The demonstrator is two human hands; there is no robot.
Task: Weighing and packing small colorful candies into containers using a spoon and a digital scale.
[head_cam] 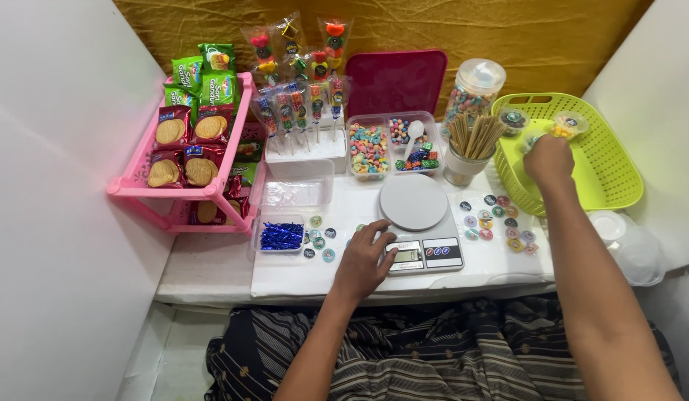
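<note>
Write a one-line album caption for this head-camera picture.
Left hand at a kitchen scale, right hand reaching into a green basket, candy all around.

Open strip of desk (285, 278) along the near edge, left of the digital scale (422, 223). Crowded behind: clear boxes of candy (392, 145), cup of wooden sticks (470, 145), pink rack (184, 189) blocking the left. Scattered round stickers (500, 219) between scale and green basket (612, 178). White walls closing both sides.

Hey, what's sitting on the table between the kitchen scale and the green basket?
In the head view, a cluster of small round stickers lies on the white table between the kitchen scale and the green basket.
</note>
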